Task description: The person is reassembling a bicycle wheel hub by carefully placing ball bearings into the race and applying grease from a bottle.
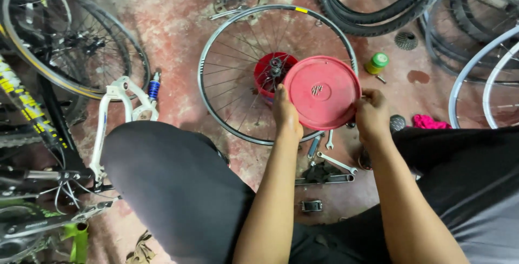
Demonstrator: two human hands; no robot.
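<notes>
Both my hands hold a round red plastic lid [323, 91] by its edges, tilted toward me. My left hand [286, 114] grips its left lower rim and my right hand [371, 115] grips its right rim. Behind the lid a bare spoked bicycle wheel [227, 53] lies flat on the stained red floor. The wheel's hub rests on a red tub [265, 72], which the lid partly hides.
Wrenches [336, 161] and small tools lie on the floor between my knees. A green-capped bottle [377, 63] and a cassette cog [406, 40] sit at the right. Tyres [373, 10], rims [476, 75], a white bike frame [116, 112] and a wheel [65, 37] surround me. A pink rag [430, 122] lies by my right leg.
</notes>
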